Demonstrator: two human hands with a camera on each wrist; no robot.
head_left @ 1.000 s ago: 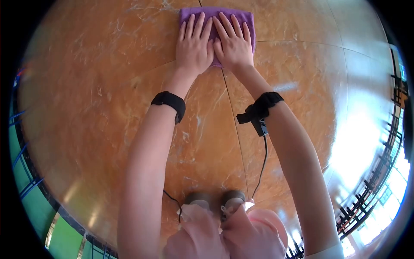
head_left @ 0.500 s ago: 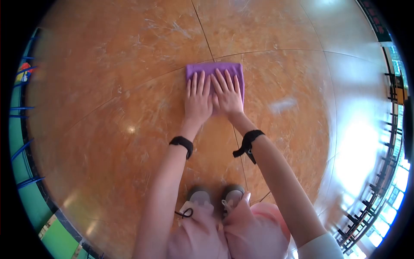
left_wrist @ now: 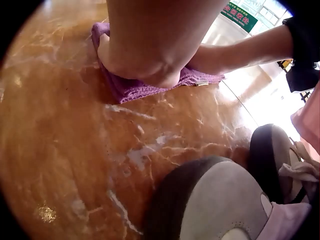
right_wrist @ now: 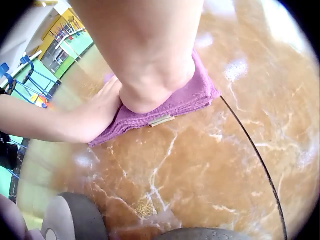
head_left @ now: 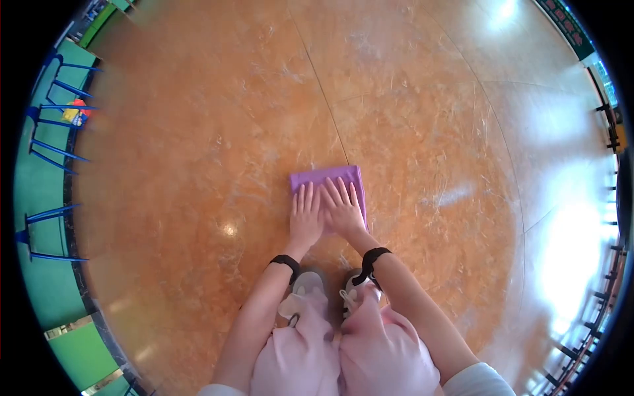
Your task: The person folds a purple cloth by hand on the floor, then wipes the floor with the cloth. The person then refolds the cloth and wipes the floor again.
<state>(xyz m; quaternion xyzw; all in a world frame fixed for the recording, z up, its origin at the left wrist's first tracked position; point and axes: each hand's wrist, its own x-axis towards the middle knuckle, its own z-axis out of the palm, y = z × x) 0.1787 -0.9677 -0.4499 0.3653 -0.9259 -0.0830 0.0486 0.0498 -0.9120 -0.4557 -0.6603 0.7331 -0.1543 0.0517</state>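
A folded purple cloth (head_left: 323, 175) lies flat on the shiny brown floor, a short way in front of the person's shoes. My left hand (head_left: 306, 216) rests on its left half with the fingers straight and pointing forward. On the right half my right hand (head_left: 344, 208) presses down the same way, the two hands side by side near the thumbs. In the right wrist view the stacked layers of the cloth (right_wrist: 200, 95) show at the near edge, with a small pale tag (right_wrist: 161, 121). The fingers are mostly hidden behind the wrists in both wrist views.
The person's grey shoes (head_left: 308, 285) stand just behind the cloth. Blue chair legs (head_left: 56, 212) line the left side, with a red and yellow object (head_left: 77, 112) among them. A dark railing (head_left: 604, 297) runs along the right edge. Brown marbled floor (head_left: 185, 152) spreads around the cloth.
Both hands have drawn the purple cloth back across the floor toward the shoes, staying flat on it. The head view has shifted, showing more chairs at the left.
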